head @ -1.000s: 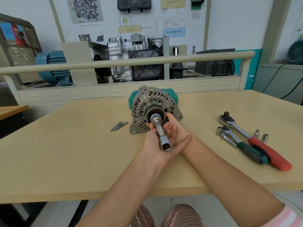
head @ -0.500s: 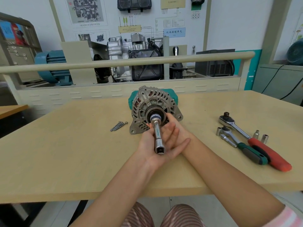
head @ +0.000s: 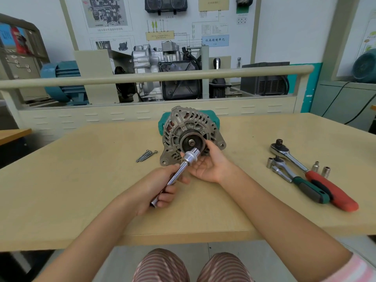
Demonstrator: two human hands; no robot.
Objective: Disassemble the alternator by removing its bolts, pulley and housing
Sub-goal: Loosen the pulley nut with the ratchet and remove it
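Chrome socket extension (head: 179,176), gripped in the curled left hand (head: 156,188), sits just off the pulley (head: 191,142) nut at the alternator (head: 189,135) centre, twelve o'clock on the table (head: 81,180), right hand (head: 211,165) cupped open at four o'clock: pulley removal, I judge, next needing the nut lifted clear

Lighting: bright, even, diffuse; source unseen.
Shadows under the hands soft and faint. Small highlights on chrome ratchets (head: 284,154). Wide-angle bowing of railing (head: 154,77) and table (head: 61,180) edges; slight overall softness.
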